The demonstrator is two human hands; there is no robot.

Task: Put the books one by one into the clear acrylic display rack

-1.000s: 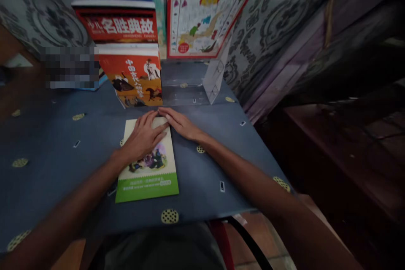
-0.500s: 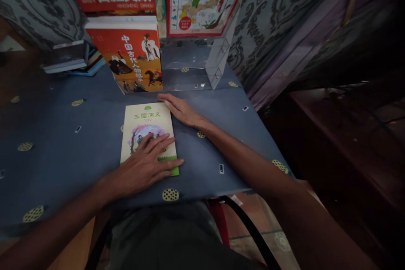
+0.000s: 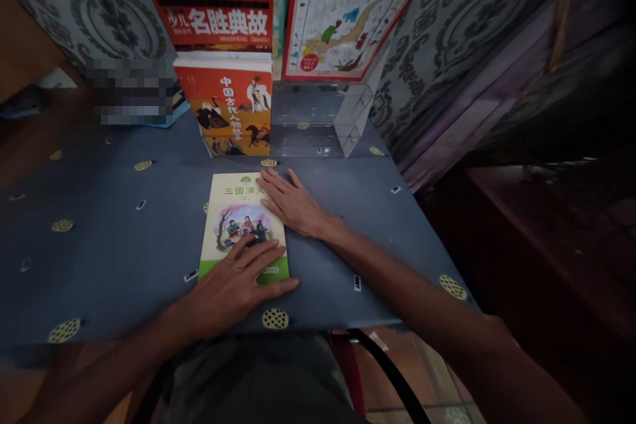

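Note:
A cream and green paperback book [image 3: 243, 212] lies face up on the table in front of me, its cover showing a picture of figures under pink trees. Across its lower part rests my left hand [image 3: 238, 281], fingers spread and flat, hiding some of the green band. My right hand [image 3: 293, 204] lies over the book's upper right edge, fingers stretched out and covering the end of the title. Neither hand grips anything.
Behind the book stands a clear acrylic display rack [image 3: 352, 120], holding an orange-red book [image 3: 233, 106], a red and black book [image 3: 223, 20] and a picture book [image 3: 358, 20]. A blurred-out stack sits at the back left. The blue tablecloth [image 3: 109, 245] has pineapple prints.
My right hand has moved from beside the book's top corner onto its cover, with the fingers more spread. The view has shifted, so more of the rack's upper books shows.

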